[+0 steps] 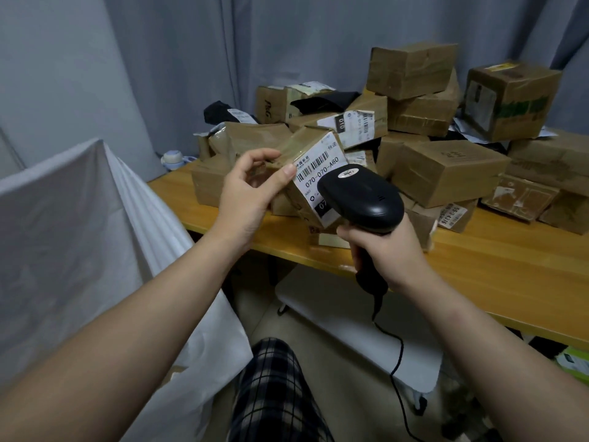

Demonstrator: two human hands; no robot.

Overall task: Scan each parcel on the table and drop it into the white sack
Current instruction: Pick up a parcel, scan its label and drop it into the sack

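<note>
A knee in dark plaid cloth (274, 393) and two bare forearms fill the foreground. The left hand (251, 193) pinches a small taped brown parcel (318, 161) between thumb and curled fingers, holding it tilted in the air over the near edge of the wooden table (510, 266), towards its left end, with the white barcode label turned to the camera. The right hand (389, 247) is wrapped round the grip of a black handheld scanner (363, 196), whose head sits just in front of the label and hides its lower part; the trigger finger cannot be made out. The scanner's cable (398, 355) drops away and leaves the picture at the bottom. Behind, a heap of cardboard parcels (446, 173) covers the table from the far left corner to the right edge, where the frame cuts it off; several labels are too blurred to read. The white sack (79, 234) stands off the table's left end, its inside hidden from this angle
</note>
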